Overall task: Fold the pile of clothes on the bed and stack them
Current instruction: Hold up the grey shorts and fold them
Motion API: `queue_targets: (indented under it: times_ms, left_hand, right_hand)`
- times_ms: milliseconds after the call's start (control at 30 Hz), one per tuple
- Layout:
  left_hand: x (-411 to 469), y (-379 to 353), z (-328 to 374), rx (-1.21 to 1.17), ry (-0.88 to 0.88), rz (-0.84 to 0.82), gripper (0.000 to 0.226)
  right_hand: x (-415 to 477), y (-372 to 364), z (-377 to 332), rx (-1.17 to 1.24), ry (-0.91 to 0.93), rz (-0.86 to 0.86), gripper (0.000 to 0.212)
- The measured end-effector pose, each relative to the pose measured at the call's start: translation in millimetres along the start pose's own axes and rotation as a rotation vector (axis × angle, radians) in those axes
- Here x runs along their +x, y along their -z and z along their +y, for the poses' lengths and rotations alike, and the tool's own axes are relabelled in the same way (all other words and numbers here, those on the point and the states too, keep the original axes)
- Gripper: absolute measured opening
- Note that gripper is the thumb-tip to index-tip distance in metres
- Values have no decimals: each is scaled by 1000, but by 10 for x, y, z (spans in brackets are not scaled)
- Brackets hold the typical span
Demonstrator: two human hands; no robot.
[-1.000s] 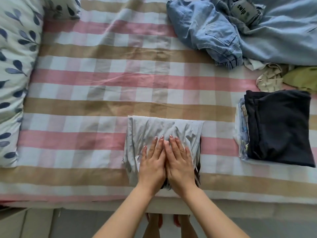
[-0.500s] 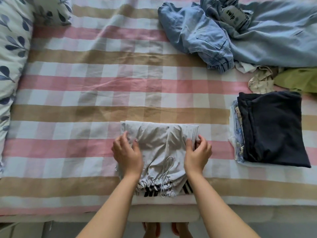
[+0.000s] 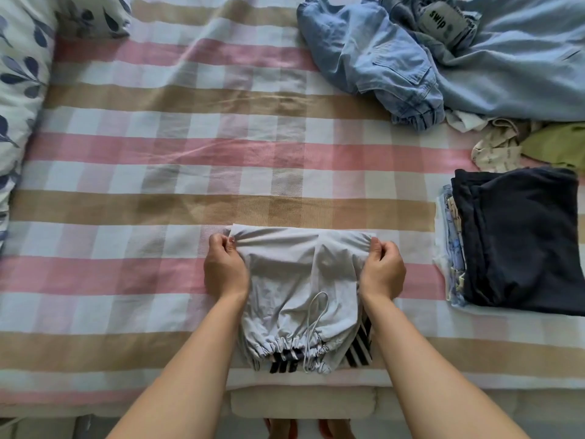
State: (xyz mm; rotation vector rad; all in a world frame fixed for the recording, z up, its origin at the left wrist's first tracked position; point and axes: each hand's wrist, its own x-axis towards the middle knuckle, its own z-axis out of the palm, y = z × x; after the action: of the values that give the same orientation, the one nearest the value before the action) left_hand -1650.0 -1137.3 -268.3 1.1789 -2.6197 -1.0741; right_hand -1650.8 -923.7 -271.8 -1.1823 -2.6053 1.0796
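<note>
Since the shorts (image 3: 300,280) look light, soft and floppy, my left hand (image 3: 225,270) and right hand (image 3: 383,270) each pinch a far corner, left of the stack (image 3: 519,242).

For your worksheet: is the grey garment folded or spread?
Folded: grey garment is a compact layered block; left hand and right hand pinch its far corners.

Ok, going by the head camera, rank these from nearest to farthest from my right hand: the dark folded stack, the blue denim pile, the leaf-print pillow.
1. dark folded stack: just to the right of the right hand, which grips the grey garment.
2. blue denim pile: farther off, at the top right of the view.
3. leaf-print pillow: farthest, at the far left edge.
</note>
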Motion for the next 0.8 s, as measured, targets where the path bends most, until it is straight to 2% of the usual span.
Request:
queue_targets:
  times_ms: [100,200,300,400,467,600,667,800]
  left_hand:
    - [11,-20,-12,-21,80,15,19]
    - [91,19,10,-83,172,39,19]
    - [-1,116,-15,-100,40,-37,19]
    - [-323,167,-52,-97,-82,-59,27]
    - [-424,159,-102,-85,-78,-62,23]
    - [-315,142,-173,-63,-74,-50,20]
    - [-282,148,-216,-37,-92,-51,18]
    - [-387,147,-235,-46,-121,-46,25]
  right_hand:
    - [38,-27,45,12,-50,11,32]
    - [53,32,26,124,-160,42,30]
    - [-110,134,16,180,-150,16,36]
    - [-458,158,43,82,-58,-74,35]
    - [-551,126,87,18,-40,-106,26]
    - [-398,150,158,-5,-99,-80,23]
    - [-368,203,205,7,-97,-67,25]
    - [-489,256,155,34,41,-52,36]
